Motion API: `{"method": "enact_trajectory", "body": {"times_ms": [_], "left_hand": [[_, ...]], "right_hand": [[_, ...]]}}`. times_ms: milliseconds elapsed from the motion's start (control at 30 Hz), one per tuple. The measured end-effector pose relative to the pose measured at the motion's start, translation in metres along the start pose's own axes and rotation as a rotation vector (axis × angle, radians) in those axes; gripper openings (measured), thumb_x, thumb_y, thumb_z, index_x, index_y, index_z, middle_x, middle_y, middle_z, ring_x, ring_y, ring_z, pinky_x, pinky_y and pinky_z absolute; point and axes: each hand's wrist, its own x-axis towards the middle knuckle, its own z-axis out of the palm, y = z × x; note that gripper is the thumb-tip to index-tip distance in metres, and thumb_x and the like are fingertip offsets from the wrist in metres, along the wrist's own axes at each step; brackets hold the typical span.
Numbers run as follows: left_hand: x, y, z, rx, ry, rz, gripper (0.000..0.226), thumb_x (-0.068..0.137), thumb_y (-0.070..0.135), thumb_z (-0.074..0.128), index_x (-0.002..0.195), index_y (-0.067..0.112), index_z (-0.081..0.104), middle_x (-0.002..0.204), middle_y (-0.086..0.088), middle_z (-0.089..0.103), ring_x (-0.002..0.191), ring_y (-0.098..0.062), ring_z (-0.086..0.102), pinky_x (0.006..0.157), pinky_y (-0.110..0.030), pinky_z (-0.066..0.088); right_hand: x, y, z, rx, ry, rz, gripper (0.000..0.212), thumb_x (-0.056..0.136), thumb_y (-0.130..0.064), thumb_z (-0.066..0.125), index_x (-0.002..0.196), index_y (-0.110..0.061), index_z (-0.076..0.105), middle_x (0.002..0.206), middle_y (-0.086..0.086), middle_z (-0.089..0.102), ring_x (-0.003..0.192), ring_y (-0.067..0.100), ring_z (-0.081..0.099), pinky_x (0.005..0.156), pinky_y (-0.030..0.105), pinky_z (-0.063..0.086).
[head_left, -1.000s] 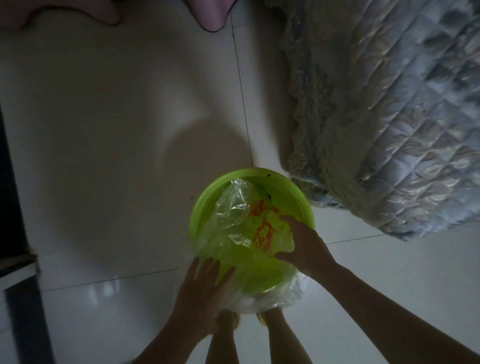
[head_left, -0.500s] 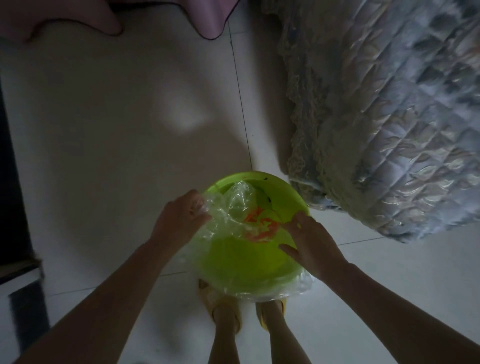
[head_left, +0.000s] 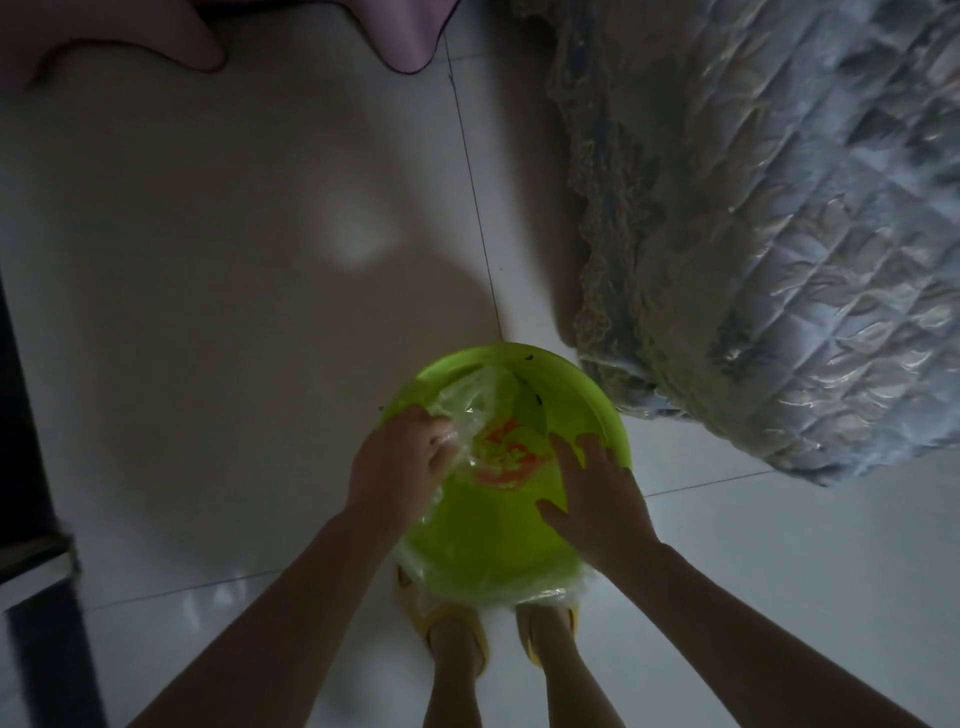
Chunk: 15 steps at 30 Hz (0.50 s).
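Observation:
A bright green round bin (head_left: 582, 379) stands on the tiled floor in front of my feet. A clear plastic bag (head_left: 483, 467) with red print lies inside it, and its edge is folded over the near rim. My left hand (head_left: 397, 462) grips the bag's film at the bin's left rim, fingers curled into the plastic. My right hand (head_left: 597, 499) lies flat with fingers spread, pressing the bag against the inside of the bin on the right.
A quilted pale blue bedspread (head_left: 779, 234) with a lace edge hangs down at the right, close to the bin. Pink fabric (head_left: 405, 36) shows at the top. A dark furniture edge (head_left: 26, 467) runs along the left. My yellow slippers (head_left: 457, 639) stand just below the bin.
My left hand rose from the near rim to the left rim and took hold of the bag. My right hand opened flat and slid down the right side.

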Motion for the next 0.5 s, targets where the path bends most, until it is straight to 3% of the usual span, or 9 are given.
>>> {"method": "enact_trajectory", "body": {"times_ms": [100,200,300,400,500], "left_hand": [[0.005,-0.002,-0.016,-0.131,0.152,-0.033,0.012,0.084,0.016,0.065,0.093,0.01,0.068,0.09,-0.009,0.072,0.075,-0.028,0.067,0.072,-0.039,0.055],[0.011,-0.006,-0.031,-0.12,0.209,-0.021,0.015,0.083,0.017,0.066,0.097,0.015,0.063,0.088,-0.005,0.073,0.072,-0.025,0.068,0.071,-0.037,0.055],[0.015,-0.01,-0.04,-0.062,0.188,0.023,0.025,0.082,0.021,0.065,0.106,0.024,0.056,0.088,-0.004,0.072,0.078,-0.027,0.069,0.07,-0.04,0.055],[0.021,-0.015,-0.045,0.031,0.178,0.132,0.043,0.08,0.017,0.067,0.114,0.031,0.045,0.096,-0.005,0.07,0.081,-0.03,0.068,0.07,-0.04,0.054],[0.03,-0.019,-0.051,0.17,0.184,0.296,0.026,0.085,0.019,0.056,0.103,0.03,0.041,0.099,-0.008,0.067,0.071,-0.033,0.068,0.059,-0.042,0.055]], "right_hand": [[-0.016,0.007,-0.008,0.247,0.064,0.142,0.084,0.082,-0.04,0.064,0.145,-0.016,0.016,0.139,0.011,0.04,0.119,0.029,0.046,0.093,0.04,0.045],[-0.033,0.009,-0.007,0.276,0.074,0.137,0.077,0.086,-0.028,0.063,0.146,-0.015,0.016,0.132,0.01,0.053,0.116,0.028,0.053,0.095,0.04,0.046],[-0.036,0.004,-0.009,0.274,0.144,0.076,0.066,0.087,-0.019,0.062,0.142,-0.02,0.027,0.105,0.007,0.067,0.094,0.027,0.065,0.083,0.042,0.053],[-0.029,0.001,-0.02,0.383,0.237,0.002,0.049,0.086,-0.004,0.059,0.131,-0.016,0.045,0.105,0.013,0.061,0.079,0.034,0.065,0.065,0.044,0.056],[-0.013,0.009,-0.033,0.296,0.328,-0.092,0.029,0.081,0.006,0.057,0.106,-0.01,0.058,0.093,0.012,0.054,0.06,0.031,0.057,0.048,0.029,0.043]]}}
